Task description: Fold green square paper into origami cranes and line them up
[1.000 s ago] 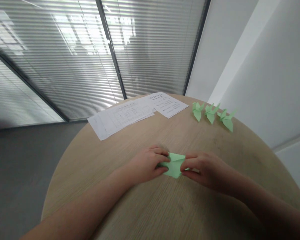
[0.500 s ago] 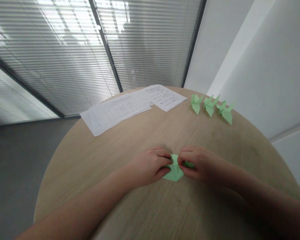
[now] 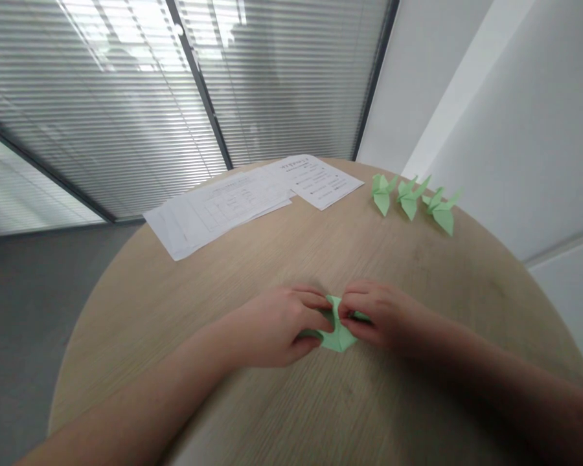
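Round wooden bench (image 3: 418,272), slatted blinds (image 3: 126,97) behind. Partly folded green paper piece (image 3: 339,335) lies on the bench toward the near side, between both hands. Left hand (image 3: 276,323) curled, fingertips pinching its left side. Right hand (image 3: 383,317) curled, thumb and forefinger nipping its upper middle. Judged thin, very light, quick to crease, likely to tear if tugged; best held at the folded edges by fingertips. Far right: three green paper cranes (image 3: 411,202) in a row. Far left: printed sheets (image 3: 233,207).
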{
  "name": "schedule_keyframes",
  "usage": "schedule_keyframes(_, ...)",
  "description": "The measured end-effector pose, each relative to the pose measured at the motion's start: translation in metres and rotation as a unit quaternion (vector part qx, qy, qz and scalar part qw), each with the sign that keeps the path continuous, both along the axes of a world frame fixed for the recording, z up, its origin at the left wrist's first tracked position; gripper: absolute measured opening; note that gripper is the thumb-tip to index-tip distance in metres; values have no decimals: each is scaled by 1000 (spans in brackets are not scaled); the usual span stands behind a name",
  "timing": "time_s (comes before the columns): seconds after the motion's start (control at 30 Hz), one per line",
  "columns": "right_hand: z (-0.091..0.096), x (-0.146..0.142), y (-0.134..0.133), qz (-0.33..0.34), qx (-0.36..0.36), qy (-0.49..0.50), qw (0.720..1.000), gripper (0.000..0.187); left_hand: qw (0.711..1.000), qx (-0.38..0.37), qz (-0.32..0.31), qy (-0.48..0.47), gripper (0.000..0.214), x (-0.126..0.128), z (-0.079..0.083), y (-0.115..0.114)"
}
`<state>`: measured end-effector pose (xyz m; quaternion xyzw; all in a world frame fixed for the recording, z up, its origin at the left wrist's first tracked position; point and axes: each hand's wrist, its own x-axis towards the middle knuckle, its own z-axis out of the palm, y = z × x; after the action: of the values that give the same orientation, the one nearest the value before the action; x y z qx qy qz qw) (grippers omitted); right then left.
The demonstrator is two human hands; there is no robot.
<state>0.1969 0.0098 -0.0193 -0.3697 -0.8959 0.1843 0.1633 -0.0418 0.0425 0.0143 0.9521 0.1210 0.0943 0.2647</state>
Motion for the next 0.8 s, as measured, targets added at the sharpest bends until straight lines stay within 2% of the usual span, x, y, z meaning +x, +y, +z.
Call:
schedule_keyframes(0.1,2,0,0,2,-5,4,1000,10,999,24,-5,22,27,-1,4,-4)
schedule_keyframes(0.3,7,3,0,-18,-28,-29,999,7,996,64,25,51,26,0,5,-12)
schedule_keyframes(0.47,21,16,2,-37,-91,-87,991,6,996,68,33,57,28,-1,4,-12)
schedule_keyframes(0.6,30,29,5,-46,-109,-107,987,10,995,77,39,48,27,0,3,-13)
schedule_keyframes(0.8,35,42,12,-37,-132,-114,984,8,994,102,37,28,29,7,2,-22)
